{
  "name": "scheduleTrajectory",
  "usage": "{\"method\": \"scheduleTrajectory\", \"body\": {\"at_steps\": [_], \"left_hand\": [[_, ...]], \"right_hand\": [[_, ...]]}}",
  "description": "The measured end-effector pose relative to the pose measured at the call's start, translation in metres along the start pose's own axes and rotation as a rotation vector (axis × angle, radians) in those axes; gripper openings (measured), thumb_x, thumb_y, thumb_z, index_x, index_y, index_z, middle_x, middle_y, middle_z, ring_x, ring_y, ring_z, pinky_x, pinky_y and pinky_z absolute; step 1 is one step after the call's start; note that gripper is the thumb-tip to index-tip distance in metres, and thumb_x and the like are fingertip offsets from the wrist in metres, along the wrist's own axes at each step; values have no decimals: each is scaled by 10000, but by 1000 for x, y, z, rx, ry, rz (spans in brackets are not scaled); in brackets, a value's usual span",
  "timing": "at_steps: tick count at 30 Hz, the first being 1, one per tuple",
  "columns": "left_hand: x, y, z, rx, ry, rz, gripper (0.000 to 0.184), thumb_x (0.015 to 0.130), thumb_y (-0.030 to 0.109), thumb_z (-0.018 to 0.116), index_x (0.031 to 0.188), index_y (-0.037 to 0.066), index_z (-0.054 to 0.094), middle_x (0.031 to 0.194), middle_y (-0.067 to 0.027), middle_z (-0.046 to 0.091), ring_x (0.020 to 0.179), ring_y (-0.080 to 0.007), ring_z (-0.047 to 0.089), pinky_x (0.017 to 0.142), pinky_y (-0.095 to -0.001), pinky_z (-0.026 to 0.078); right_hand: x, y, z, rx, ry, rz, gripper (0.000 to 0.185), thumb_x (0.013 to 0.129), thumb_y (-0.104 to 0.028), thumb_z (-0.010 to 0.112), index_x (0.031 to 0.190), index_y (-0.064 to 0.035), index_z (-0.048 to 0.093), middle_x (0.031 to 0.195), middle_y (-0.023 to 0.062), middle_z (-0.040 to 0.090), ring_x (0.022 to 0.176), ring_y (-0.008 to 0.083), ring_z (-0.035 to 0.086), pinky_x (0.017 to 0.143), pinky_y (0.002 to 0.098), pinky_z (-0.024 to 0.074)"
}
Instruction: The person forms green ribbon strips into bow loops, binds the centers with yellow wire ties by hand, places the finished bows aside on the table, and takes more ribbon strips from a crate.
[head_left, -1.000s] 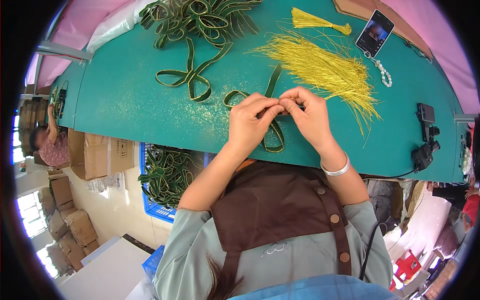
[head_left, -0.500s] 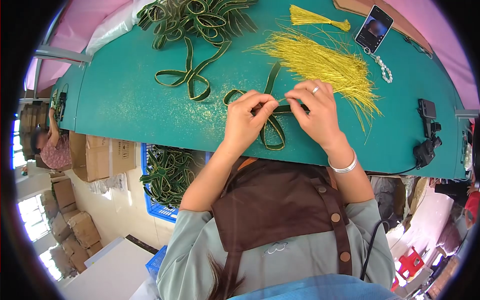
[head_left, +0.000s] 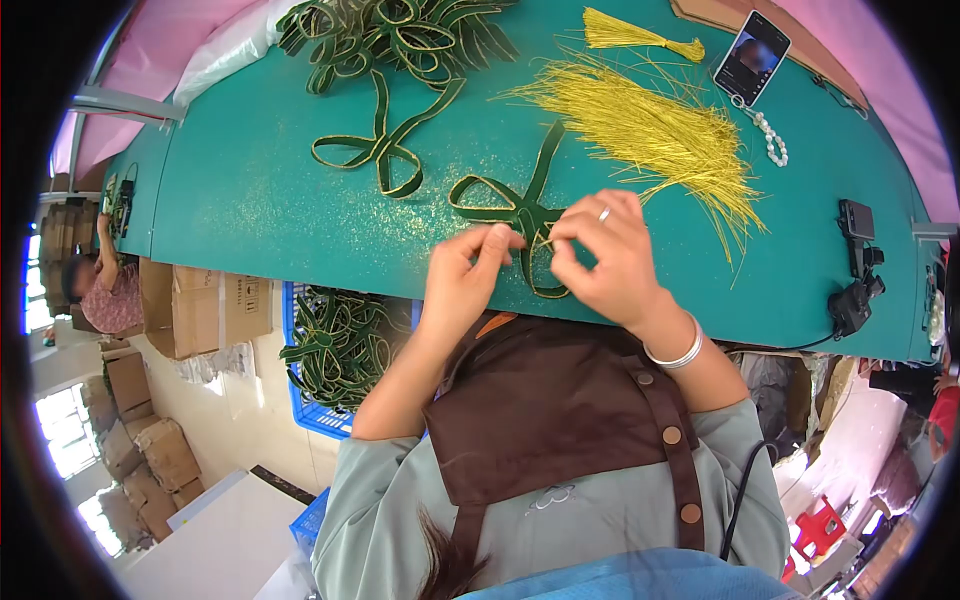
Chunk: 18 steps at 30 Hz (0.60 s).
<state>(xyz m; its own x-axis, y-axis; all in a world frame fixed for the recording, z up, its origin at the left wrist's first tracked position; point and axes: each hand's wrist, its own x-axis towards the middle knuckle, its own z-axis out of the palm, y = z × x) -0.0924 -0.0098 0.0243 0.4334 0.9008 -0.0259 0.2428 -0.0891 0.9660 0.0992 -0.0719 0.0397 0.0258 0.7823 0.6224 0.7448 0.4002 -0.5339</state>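
A green ribbon bow [head_left: 530, 215] with gold edges lies on the table in front of me, its loops and tails spread out. My right hand [head_left: 610, 260] is closed in a pinch at the bow's middle, on a thin gold wire tie [head_left: 541, 243]. Left of it, my left hand [head_left: 465, 275] has thumb and forefinger pressed together beside the bow; what lies between them is too small to make out. A second green bow [head_left: 383, 148] rests flat to the upper left. Loose gold wire ties [head_left: 650, 120] are spread beyond my right hand.
Green bows [head_left: 400, 40] are heaped at the back, and a tied gold bundle [head_left: 640, 35] lies near a phone [head_left: 752, 58]. Gold glitter dots the green table [head_left: 250, 190]. Below the edge stands a blue basket [head_left: 322, 418] of bows. Another person [head_left: 110, 290] sits far left.
Both hands have come down towards me and a little apart, uncovering the bow's centre. The bow itself stays in nearly the same place.
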Motion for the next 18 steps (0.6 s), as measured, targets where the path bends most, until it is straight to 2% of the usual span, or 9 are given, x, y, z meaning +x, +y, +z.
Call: {"method": "scheduleTrajectory", "body": {"at_steps": [2,7,9,11,13,14,16,17,18], "left_hand": [[-4,13,-7,-331,-300,-491,350,1045,350,595,924,46,721,796,40,609,680,-65,522,551,-220,389],[9,-3,-19,-615,-415,-614,194,956,328,718,946,134,697,787,79,613,670,-8,484,497,-173,297],[15,2,-18,-407,-329,-525,139,954,249,720,918,136,649,761,89,555,664,-18,481,479,-171,241],[18,-2,-16,-356,-290,-506,121,926,170,742,893,126,634,770,89,575,661,-22,501,476,-190,296],[18,-11,-9,-121,-166,-168,138,891,124,758,882,102,621,747,51,603,633,-64,527,512,-238,387],[16,-11,-7,-121,-167,-169,138,891,124,758,882,102,621,747,51,603,633,-64,527,512,-238,387],[13,3,-1,568,76,151,163,830,78,772,864,79,613,757,-1,621,658,-133,565,579,-299,450],[14,2,3,568,77,150,163,830,78,772,864,79,613,757,-1,621,658,-133,565,579,-299,450],[15,0,8,653,220,326,171,800,70,784,857,81,623,777,-15,624,690,-162,572,605,-312,452]], "right_hand": [[-7,-8,8,32,-57,-60,176,696,-3,709,822,-97,631,808,21,619,754,225,584,788,384,420],[-21,-18,30,-71,-61,-135,209,695,-9,705,862,-110,632,843,17,610,772,219,579,788,401,418],[-22,-18,31,-95,-27,-129,210,688,-11,710,856,-109,632,838,15,612,774,214,576,786,401,411],[-22,-16,32,-100,-24,-116,206,688,-14,710,852,-109,630,837,12,613,769,210,574,787,399,406],[-22,-13,33,-103,-23,-102,202,688,-16,711,848,-109,629,836,9,614,764,206,572,787,398,402],[-21,-12,34,-102,-29,-93,196,690,-20,712,844,-108,628,830,6,612,756,203,569,786,395,397],[-21,-10,39,-99,-36,-85,190,692,-25,714,841,-108,627,824,2,609,748,200,566,784,393,392],[-22,-8,43,-112,-48,-79,160,704,-50,713,826,-103,624,829,10,599,762,203,562,786,404,394],[-22,-8,45,-125,-60,-75,135,715,-75,713,811,-97,620,833,18,589,777,206,558,787,415,395]]}}
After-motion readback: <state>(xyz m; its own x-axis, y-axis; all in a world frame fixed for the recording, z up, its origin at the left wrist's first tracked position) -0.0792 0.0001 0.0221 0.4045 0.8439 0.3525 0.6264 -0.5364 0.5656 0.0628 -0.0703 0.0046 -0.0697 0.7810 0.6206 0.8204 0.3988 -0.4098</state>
